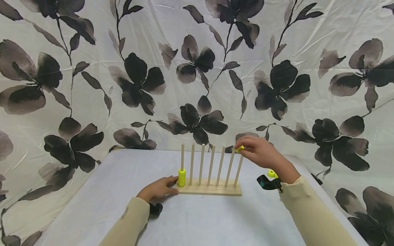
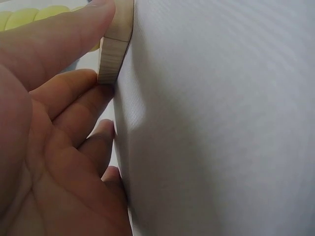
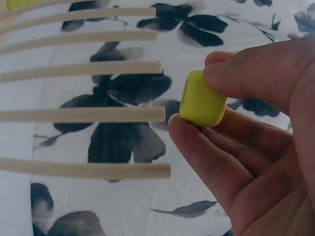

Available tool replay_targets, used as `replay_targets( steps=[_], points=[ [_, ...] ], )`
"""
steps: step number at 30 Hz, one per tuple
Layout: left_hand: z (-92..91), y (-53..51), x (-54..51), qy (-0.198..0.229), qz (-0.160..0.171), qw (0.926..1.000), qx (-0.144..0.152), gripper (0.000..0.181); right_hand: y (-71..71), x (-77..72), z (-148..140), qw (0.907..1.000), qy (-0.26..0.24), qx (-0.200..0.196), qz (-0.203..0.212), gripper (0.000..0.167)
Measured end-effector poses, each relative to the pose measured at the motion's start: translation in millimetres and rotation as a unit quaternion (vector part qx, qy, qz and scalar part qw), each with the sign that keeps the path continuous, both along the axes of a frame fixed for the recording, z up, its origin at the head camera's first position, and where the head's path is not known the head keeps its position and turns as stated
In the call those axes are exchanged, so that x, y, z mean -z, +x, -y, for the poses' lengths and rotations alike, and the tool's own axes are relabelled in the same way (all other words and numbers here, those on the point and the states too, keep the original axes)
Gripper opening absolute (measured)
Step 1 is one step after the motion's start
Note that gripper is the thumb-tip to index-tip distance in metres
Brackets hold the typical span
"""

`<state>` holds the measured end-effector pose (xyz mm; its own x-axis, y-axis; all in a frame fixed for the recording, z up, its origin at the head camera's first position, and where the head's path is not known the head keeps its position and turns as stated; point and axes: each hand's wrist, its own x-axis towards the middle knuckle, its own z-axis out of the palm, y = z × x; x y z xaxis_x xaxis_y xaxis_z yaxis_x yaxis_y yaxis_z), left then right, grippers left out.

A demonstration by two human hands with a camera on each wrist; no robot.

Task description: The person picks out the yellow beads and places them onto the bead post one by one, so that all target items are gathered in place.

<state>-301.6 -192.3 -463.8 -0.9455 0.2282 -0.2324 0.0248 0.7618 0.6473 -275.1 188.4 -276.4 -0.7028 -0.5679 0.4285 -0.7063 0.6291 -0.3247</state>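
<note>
A wooden peg stand (image 1: 209, 192) with several thin upright pegs sits on the table. Yellow beads (image 1: 182, 177) are stacked low on its leftmost peg; the other pegs carry none. My left hand (image 1: 158, 188) grips the left end of the wooden base (image 2: 112, 56), thumb on one side and fingers on the other. Up near the peg tops at the right end, my right hand (image 1: 260, 150) pinches one yellow bead (image 3: 204, 101) between thumb and fingers. In the right wrist view that bead is just off the peg tips, apart from the nearest peg (image 3: 133, 114).
More loose yellow beads (image 1: 271, 173) lie on the table to the right, partly hidden behind the right wrist. A white cloth covers the table (image 1: 123, 177). Behind it hangs a floral curtain (image 1: 172, 92). Each wrist wears a black strapped device (image 1: 268, 183).
</note>
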Motion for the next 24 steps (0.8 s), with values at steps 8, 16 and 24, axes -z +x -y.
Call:
replay_targets(
  steps=[8,16,24],
  points=[
    [-0.3,-3.7,4.2,0.0,0.001,1.0,-0.003,0.072,-4.4,-8.0,19,0.9997,-0.005,-0.024,0.001,0.017],
    [0.0,-1.4,5.9,0.011,0.001,0.9999,0.002,0.071,-10.2,-8.8,37,0.9993,-0.009,-0.033,0.018,0.02],
    [1.2,-1.0,3.6,0.011,0.004,0.9999,-0.001,0.072,-17.5,-16.7,57,0.9987,-0.012,-0.039,0.029,0.023]
  ],
)
